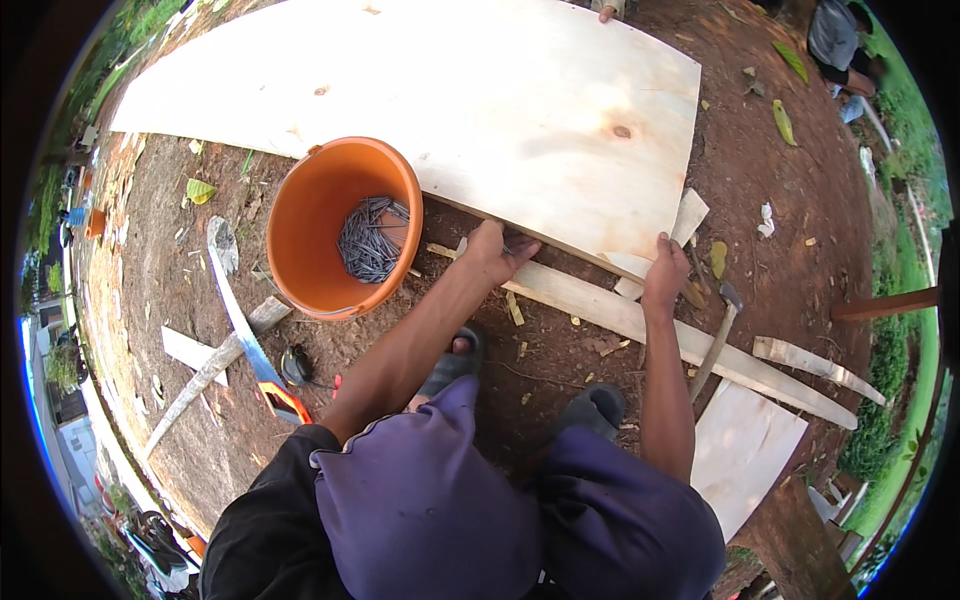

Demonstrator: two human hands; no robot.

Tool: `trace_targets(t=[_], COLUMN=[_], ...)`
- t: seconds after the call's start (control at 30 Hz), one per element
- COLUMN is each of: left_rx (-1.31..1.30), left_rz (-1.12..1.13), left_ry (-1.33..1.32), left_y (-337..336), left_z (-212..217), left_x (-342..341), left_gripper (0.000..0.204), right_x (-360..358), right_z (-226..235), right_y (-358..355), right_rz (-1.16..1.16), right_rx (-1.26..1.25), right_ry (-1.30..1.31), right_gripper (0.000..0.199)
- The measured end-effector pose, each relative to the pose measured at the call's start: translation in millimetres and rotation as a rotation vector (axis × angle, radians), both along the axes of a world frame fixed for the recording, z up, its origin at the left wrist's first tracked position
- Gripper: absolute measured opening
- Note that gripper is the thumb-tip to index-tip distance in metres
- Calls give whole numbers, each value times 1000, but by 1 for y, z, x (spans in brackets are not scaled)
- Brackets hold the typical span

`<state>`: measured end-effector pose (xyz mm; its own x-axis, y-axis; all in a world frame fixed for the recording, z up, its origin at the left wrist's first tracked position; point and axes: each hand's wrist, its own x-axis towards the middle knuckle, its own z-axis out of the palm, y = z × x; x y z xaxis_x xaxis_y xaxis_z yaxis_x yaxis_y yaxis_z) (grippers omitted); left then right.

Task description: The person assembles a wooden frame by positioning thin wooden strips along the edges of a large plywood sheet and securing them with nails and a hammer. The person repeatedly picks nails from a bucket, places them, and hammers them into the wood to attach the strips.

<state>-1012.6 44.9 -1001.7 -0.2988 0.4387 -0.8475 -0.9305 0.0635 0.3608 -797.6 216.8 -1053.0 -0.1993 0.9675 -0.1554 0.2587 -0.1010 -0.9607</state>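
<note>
A large pale plywood sheet (450, 90) lies across the far side in front of me. My left hand (490, 255) is closed at its near edge, where a wooden strip runs underneath; something small and dark shows by the fingers, too unclear to name. Near the sheet's right corner, my right hand (665, 272) grips the edge with the thumb side up. An orange bucket (290, 225) stands left of my left hand, overlapping the sheet in view, with many loose nails (372, 240) inside. Below the sheet's edge a long wooden plank (590, 302) lies on the ground, passing between my arms.
A hammer (716, 340) lies right of my right forearm, near a short wood piece (815, 368) and a smaller plywood piece (745, 450). At left are a handsaw (245, 325) and a branch (220, 358). Another person's hand (607, 13) touches the sheet's far edge; someone sits at upper right.
</note>
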Motion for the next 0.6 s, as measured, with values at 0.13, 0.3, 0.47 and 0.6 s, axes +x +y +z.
trace_targets(t=[0.13, 0.3, 0.47, 0.6], left_rx=[9, 39, -11, -112], left_rz=[38, 104, 85, -337], left_ry=[-17, -44, 140, 480], left_y=[-3, 0, -1, -18], left_z=[-1, 5, 27, 24], left_x=[-3, -1, 15, 22], left_gripper=[40, 41, 43, 45], right_x=[-2, -1, -2, -2], right_z=[12, 16, 16, 17], right_y=[-6, -7, -9, -10], right_rz=[32, 20, 22, -6], right_rx=[69, 165, 129, 87], right_ry=[-132, -147, -77, -8], right_gripper=[35, 34, 34, 36])
